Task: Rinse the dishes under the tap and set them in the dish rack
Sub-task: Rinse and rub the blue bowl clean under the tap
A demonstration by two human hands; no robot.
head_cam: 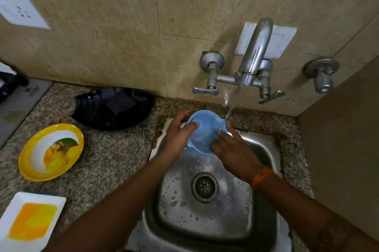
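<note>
A white square plate with yellow sauce sits nearest on the speckled stone tabletop. Past it lies a round yellow-rimmed plate with food smears. Over the shiny steel sink, two hands hold a small light blue plastic bowl. The left hand grips its left rim, fingers curled behind and thumb inside. The right hand touches the bowl's right side with fairly straight fingers. Water from the silver wall tap falls on the bowl's far rim. A black rack with a sponge stands by the wall.
</note>
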